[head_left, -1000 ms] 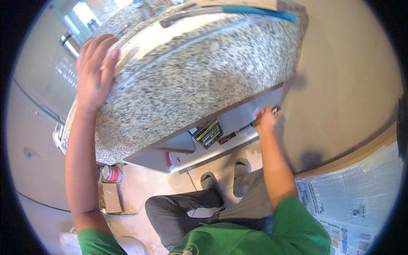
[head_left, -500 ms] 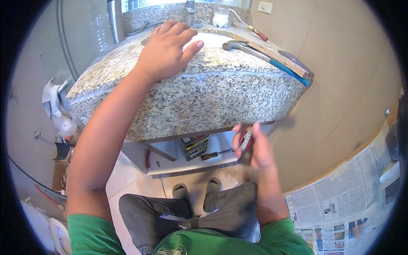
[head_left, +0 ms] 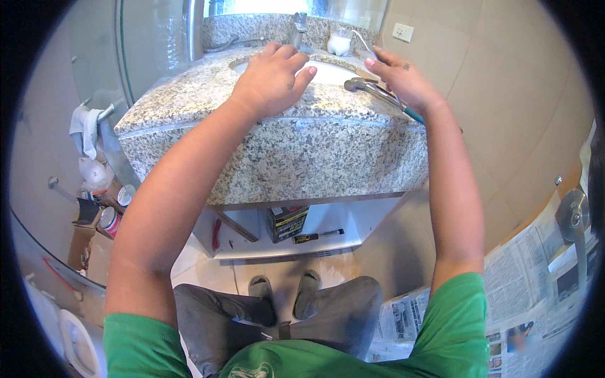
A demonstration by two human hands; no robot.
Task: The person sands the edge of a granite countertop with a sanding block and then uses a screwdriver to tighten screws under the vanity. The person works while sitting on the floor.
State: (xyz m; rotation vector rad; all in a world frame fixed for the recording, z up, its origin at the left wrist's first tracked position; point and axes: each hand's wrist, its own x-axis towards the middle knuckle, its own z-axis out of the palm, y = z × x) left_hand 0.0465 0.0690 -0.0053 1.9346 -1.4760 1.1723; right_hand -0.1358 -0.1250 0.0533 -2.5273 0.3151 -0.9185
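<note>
My left hand [head_left: 272,77] rests palm down at the front rim of the white sink basin [head_left: 329,73], fingers stretched out and holding nothing. On the right of the granite countertop [head_left: 183,94], my right hand [head_left: 404,79] reaches over a claw hammer [head_left: 358,84] with a teal handle. Its fingers look curled, with a thin white cord or rod [head_left: 363,40] leading to them; whatever they hold is hidden. Part of a wooden strip [head_left: 365,74] shows beside the hammer. Behind the basin stand a faucet [head_left: 300,28] and a clear container of white material [head_left: 339,44].
Below the counter, the open cabinet shelf [head_left: 265,248] holds a dark box [head_left: 285,225], a screwdriver [head_left: 306,238] and a wooden piece [head_left: 236,225]. Newspaper [head_left: 520,277] covers the right side, with a metal disc [head_left: 573,215] there. Cans and cartons [head_left: 91,247] stand left.
My right hand has risen from below the counter edge to the hammer's side; the red-and-black tool it held no longer shows. My left hand stays by the basin. The view has shifted somewhat.
</note>
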